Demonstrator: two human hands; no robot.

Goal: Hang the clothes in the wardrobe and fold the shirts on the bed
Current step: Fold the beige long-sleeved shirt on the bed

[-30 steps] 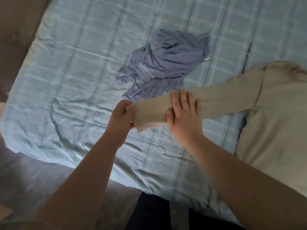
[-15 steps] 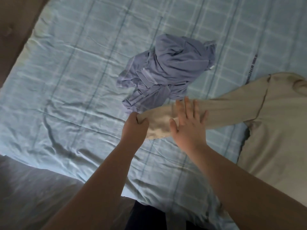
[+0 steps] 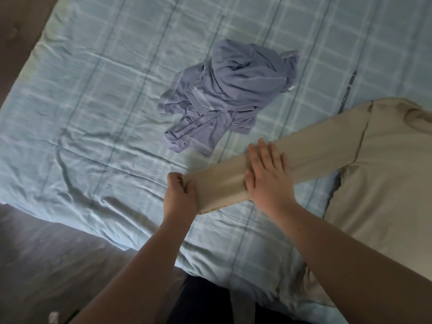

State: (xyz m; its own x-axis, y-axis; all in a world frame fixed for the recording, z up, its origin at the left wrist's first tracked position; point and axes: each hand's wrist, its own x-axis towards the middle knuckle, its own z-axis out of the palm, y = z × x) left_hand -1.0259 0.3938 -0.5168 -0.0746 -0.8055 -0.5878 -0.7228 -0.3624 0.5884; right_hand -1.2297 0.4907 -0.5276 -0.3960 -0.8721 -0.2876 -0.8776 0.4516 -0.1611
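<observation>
A beige long-sleeved shirt lies spread on the right of the bed, one sleeve stretched out to the left. My left hand grips the cuff end of that sleeve. My right hand lies flat on the sleeve with straight fingers, pressing it onto the bed. A crumpled lavender shirt sits in a heap just beyond the sleeve, untouched.
The bed carries a light blue checked cover, wrinkled near its front edge. A brown headboard or wall shows at the upper left. The grey floor lies at the lower left.
Both hands have kept their hold on the sleeve. The left hand has shifted a little along the cuff, and the sleeve now lies straighter and flatter.
</observation>
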